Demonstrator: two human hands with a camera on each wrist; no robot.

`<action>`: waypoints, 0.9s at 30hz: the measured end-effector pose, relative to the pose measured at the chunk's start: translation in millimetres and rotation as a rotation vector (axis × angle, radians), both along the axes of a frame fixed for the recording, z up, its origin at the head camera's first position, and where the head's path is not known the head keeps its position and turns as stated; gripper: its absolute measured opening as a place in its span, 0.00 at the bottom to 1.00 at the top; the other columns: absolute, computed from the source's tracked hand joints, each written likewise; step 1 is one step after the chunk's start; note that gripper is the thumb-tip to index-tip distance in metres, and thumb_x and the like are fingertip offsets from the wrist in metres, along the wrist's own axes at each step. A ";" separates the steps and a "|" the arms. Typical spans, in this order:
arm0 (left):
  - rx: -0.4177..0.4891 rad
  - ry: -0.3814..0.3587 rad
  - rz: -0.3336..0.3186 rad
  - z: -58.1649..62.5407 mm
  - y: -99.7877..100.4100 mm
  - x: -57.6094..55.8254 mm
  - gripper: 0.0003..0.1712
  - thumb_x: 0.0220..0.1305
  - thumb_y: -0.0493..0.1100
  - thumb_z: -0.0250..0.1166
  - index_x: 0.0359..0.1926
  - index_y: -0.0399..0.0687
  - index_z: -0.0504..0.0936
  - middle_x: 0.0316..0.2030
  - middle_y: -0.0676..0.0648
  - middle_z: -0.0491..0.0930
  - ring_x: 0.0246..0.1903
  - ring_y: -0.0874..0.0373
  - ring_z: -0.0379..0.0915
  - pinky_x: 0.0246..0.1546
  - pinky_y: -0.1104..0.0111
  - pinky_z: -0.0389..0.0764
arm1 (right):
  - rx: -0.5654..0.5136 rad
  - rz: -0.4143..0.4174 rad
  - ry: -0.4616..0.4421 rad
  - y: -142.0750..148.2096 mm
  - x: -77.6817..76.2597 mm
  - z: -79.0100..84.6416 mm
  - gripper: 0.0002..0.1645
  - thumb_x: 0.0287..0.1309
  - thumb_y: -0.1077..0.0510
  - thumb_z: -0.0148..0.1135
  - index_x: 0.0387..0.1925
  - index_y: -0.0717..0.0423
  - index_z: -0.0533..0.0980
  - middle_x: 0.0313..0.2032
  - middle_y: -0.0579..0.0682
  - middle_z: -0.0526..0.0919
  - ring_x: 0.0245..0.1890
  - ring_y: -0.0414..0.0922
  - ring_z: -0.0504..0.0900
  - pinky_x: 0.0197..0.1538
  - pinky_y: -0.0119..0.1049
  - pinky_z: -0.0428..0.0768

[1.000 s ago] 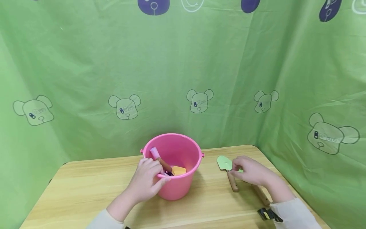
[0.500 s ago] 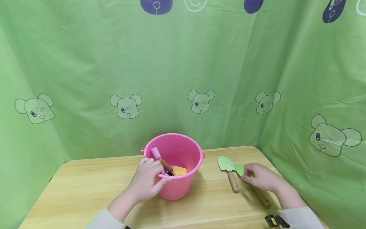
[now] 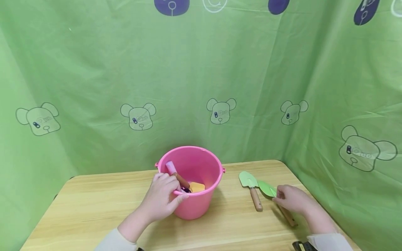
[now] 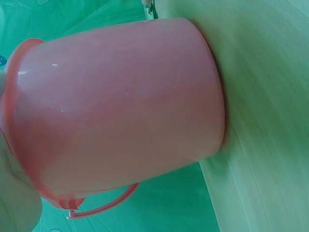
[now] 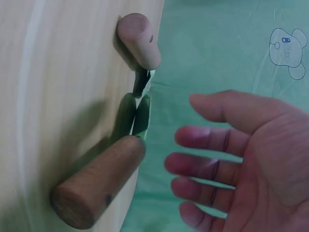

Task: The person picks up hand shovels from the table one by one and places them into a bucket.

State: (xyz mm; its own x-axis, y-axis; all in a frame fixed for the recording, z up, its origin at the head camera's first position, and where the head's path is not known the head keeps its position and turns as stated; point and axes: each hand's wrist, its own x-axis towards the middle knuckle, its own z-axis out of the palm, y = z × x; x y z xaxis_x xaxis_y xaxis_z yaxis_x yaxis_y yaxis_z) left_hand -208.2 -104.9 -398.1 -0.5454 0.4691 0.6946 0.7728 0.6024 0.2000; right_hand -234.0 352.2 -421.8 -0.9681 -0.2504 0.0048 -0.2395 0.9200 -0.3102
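Observation:
A pink bucket stands upright on the table, its front-left rim gripped by my left hand, thumb outside and fingers over the edge. To the right lie two hand trowels with wooden handles. One trowel has a pale green blade; the other, a leaf-shaped green trowel, slants toward the table's right edge. My right hand hovers over that second trowel and hides its middle. In the right wrist view, the hand's fingers are relaxed and slightly bent, holding nothing, apart from the wooden handle.
Inside the bucket are a purple-ended piece, a brown handle and an orange piece. The bucket's handle hangs down at its side. A green curtain encloses the wooden table behind and on both sides.
My right hand has moved right and toward me, from over the pale trowel's neck to over the leaf-shaped trowel, uncovering that blade. My left hand has stayed on the rim.

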 end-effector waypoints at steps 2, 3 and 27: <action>0.001 0.000 -0.001 0.2 0.3 0.1 0.13 0.61 0.61 0.56 0.25 0.65 0.66 0.36 0.70 0.72 0.40 0.69 0.64 0.48 0.60 0.59 | 0.006 -0.034 -0.018 2.0 1.6 -2.3 0.14 0.53 0.49 0.61 0.25 0.51 0.68 0.19 0.45 0.70 0.21 0.43 0.67 0.26 0.39 0.68; 0.002 0.001 -0.003 0.3 0.5 0.2 0.13 0.61 0.60 0.56 0.25 0.66 0.66 0.37 0.70 0.72 0.40 0.69 0.64 0.48 0.60 0.59 | 0.006 -0.050 -0.027 3.0 2.2 -3.4 0.14 0.53 0.49 0.61 0.25 0.51 0.68 0.18 0.45 0.69 0.21 0.43 0.67 0.25 0.39 0.68; -0.001 -0.003 0.003 -0.8 0.1 -0.2 0.13 0.61 0.60 0.56 0.25 0.66 0.66 0.37 0.70 0.72 0.41 0.69 0.65 0.49 0.60 0.59 | 0.023 -0.199 -0.171 12.8 9.7 -18.3 0.18 0.55 0.46 0.57 0.27 0.54 0.64 0.19 0.48 0.69 0.22 0.46 0.68 0.26 0.40 0.67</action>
